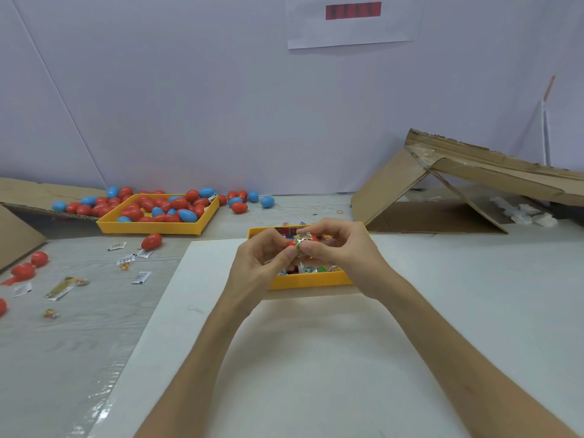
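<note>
Head view: we hold the red egg (291,243) between both hands, directly above the yellow tray (309,282). The left hand (259,267) pinches the egg's left end. The right hand (343,251) presses the foil packet (301,246) around it. The long axis runs hand to hand, and neither hand is nearer.

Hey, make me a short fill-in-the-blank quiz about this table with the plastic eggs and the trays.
The left hand and right hand together hold a ___ egg.
The far tray holds red and ___ eggs.
The near tray, under the hands, is ___ like the far one.
Missing words: red, blue, yellow.
</note>
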Available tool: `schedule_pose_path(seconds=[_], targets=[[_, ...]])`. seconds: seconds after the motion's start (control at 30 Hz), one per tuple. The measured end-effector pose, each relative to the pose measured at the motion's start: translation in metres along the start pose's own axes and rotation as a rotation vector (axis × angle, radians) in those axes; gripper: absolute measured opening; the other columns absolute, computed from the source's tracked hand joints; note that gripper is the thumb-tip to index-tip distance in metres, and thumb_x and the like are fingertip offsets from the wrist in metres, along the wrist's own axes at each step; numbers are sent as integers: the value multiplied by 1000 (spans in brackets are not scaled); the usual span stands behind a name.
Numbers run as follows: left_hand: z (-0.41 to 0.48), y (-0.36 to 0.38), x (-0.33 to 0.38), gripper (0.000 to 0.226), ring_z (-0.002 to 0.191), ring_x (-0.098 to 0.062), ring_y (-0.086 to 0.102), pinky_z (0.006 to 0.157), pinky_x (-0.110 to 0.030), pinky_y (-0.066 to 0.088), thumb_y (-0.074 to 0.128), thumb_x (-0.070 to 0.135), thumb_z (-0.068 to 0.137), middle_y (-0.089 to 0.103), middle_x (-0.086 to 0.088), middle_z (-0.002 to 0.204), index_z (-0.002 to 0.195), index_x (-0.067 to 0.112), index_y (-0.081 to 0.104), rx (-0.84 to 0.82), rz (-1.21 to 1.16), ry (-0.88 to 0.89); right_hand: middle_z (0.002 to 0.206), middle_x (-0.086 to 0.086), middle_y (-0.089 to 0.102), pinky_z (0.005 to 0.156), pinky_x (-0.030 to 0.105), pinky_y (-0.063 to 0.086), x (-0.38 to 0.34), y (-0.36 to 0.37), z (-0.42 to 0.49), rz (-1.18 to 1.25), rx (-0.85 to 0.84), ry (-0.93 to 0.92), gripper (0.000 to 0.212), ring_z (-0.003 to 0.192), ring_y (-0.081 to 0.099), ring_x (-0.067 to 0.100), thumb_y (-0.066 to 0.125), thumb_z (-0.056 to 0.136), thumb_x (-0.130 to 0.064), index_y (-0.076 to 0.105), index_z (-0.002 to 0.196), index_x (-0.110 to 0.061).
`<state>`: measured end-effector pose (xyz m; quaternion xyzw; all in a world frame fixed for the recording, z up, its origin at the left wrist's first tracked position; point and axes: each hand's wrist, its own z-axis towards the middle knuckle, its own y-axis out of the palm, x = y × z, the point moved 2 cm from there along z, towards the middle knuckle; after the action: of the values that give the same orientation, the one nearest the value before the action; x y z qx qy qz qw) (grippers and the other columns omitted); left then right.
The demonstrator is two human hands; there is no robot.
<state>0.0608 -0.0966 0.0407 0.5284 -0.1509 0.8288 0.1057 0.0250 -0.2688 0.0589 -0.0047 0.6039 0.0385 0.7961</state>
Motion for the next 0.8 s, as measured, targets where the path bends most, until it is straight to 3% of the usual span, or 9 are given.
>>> schedule_pose_path(seconds=[0.2, 0.37, 0.57, 0.7, 0.8], targets=[[0, -1, -5, 6, 81, -22, 74, 74, -25, 58, 64, 8, 96, 75, -13, 89, 92, 4, 60, -9, -81, -62, 102, 10, 73, 83, 52, 60, 0, -1, 2, -186, 44, -79, 29, 90, 74, 32, 88, 72, -7, 74, 91, -24], [1, 0, -5, 12, 80, -22, 72, 74, -28, 59, 66, 19, 93, 75, -13, 90, 89, 10, 60, 0, -158, -77, 94, 7, 78, 73, 30, 60, 3, 3, 0, -60, 67, -72, 23, 85, 76, 26, 87, 74, -11, 75, 89, -24], [2, 3, -8, 16, 73, -16, 66, 75, -31, 55, 63, 10, 97, 70, -8, 79, 82, 14, 62, 132, -240, -78, 92, 7, 77, 78, 33, 61, 6, 5, 3, 149, 96, -45, 25, 87, 76, 30, 84, 68, -19, 76, 91, -14], [2, 5, -5, 17, 72, -19, 63, 72, -32, 56, 61, 15, 99, 68, -10, 80, 82, 12, 62, 113, -304, -140, 104, -2, 76, 81, 33, 61, 0, -1, 3, -87, 122, -121, 36, 96, 74, 18, 86, 72, -19, 74, 106, -21], [0, 12, -1, 29, 74, -22, 68, 72, -34, 59, 66, 33, 89, 71, -10, 86, 100, 6, 64, 67, -383, -210, 107, -1, 74, 82, 33, 60, 1, 2, 2, -193, 118, -185, 38, 97, 74, 18, 82, 76, 4, 72, 106, -16]])
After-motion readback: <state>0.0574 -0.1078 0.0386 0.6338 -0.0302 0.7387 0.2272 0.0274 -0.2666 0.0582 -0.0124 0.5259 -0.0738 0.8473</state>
